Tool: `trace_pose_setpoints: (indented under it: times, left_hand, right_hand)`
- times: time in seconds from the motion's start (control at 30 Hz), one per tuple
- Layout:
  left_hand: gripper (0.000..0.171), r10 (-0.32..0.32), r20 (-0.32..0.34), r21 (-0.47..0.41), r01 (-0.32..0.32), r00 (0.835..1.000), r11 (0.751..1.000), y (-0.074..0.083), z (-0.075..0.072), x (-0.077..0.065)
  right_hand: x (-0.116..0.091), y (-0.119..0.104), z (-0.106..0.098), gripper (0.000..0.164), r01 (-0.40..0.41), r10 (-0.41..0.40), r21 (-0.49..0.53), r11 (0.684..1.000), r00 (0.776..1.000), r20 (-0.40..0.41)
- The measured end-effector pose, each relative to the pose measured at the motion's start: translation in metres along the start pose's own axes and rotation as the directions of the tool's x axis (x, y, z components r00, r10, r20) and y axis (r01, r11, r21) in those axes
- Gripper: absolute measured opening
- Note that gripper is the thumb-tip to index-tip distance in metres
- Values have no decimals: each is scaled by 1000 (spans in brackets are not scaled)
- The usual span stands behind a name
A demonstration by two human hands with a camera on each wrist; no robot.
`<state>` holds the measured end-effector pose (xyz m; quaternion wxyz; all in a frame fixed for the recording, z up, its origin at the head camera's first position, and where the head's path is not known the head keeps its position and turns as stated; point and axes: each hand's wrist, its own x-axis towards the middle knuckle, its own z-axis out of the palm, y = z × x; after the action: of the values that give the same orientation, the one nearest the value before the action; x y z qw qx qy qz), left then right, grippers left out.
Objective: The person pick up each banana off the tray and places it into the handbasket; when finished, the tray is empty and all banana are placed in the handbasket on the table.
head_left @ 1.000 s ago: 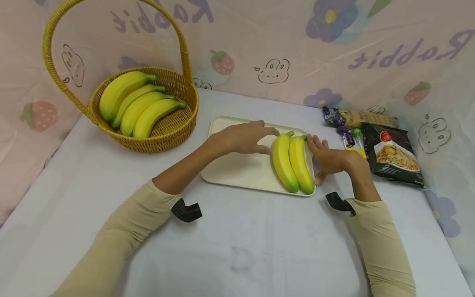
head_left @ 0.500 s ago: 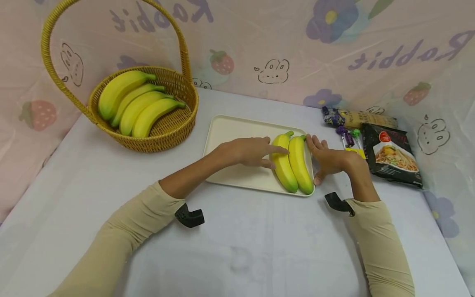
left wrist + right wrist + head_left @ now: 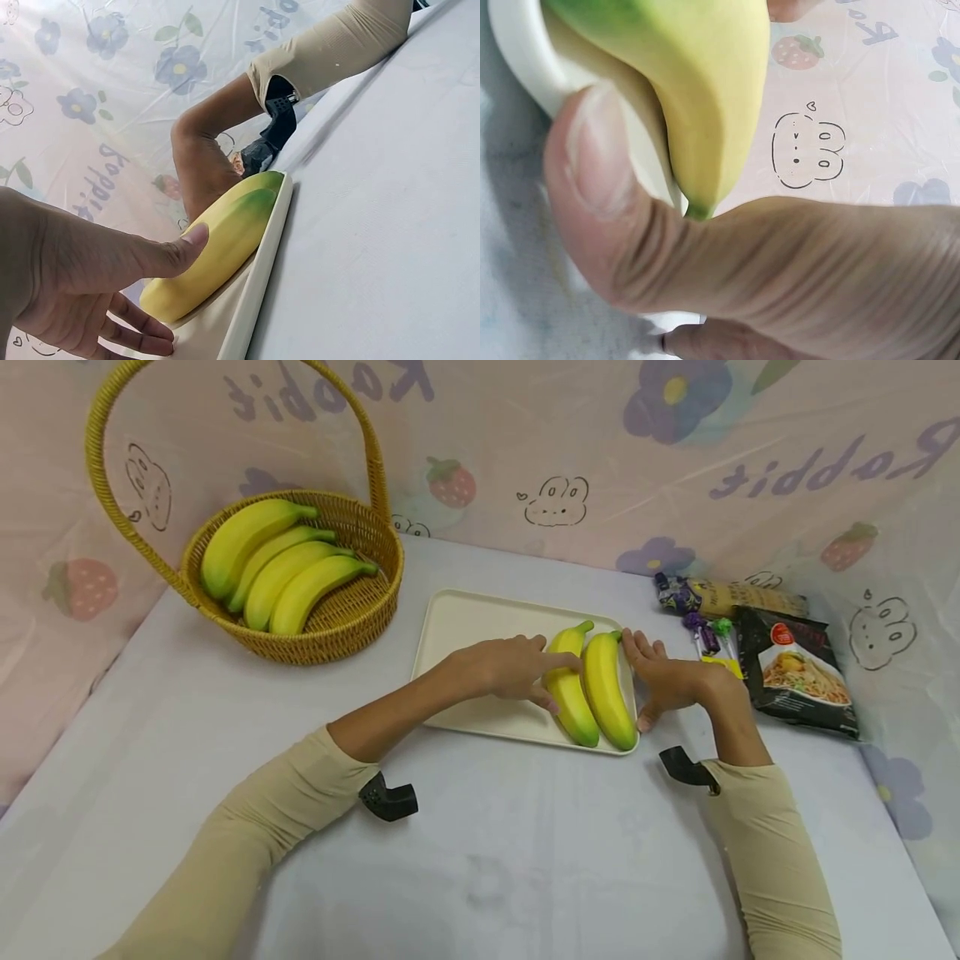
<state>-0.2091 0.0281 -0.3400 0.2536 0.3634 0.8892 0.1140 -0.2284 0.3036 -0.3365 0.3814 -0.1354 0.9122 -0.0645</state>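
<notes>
Two yellow bananas with green tips lie side by side at the right end of a cream tray (image 3: 480, 618). My left hand (image 3: 498, 668) grips the left banana (image 3: 573, 706), index finger across its top and thumb (image 3: 180, 255) on its near side. The other fingers hang beside it, low over the tray. The right banana (image 3: 607, 693) lies along the tray's right rim. Outside that rim, my right hand (image 3: 663, 681) rests with straight fingers against the tray's edge. Its thumb (image 3: 600, 165) is at the rim in the right wrist view.
A wicker basket (image 3: 322, 647) with a tall handle stands at the back left, holding several bananas. At the back right lie a black noodle packet (image 3: 798, 672), wrapped lollipops (image 3: 708, 639) and a long rolled pack (image 3: 735, 597). A printed curtain (image 3: 487, 435) hangs behind the table.
My left hand has come down and toward me from the tray's far side onto the left banana. That banana has shifted slightly left, away from the other. The right hand has stayed put.
</notes>
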Motion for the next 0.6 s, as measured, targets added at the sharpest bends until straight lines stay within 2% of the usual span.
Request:
trace_pose_setpoints:
  times: [0.17, 0.33, 0.6]
  left_hand:
    - [77, -30, -11, -6, 30, 999, 1000, 1, 2, 1]
    - [74, -28, -34, -2, 28, 999, 1000, 1, 4, 0]
    - [73, -33, -28, -2, 33, 999, 999, 4, 6, 1]
  right_hand:
    - [-1, 0, -1, 155, 1, -1, 1, 1000, 1000, -1]
    - [-1, -2, 0, 155, 2, -2, -10, 1000, 1000, 0]
    - [0, -2, 0, 156, -1, 1, -3, 1000, 1000, -2]
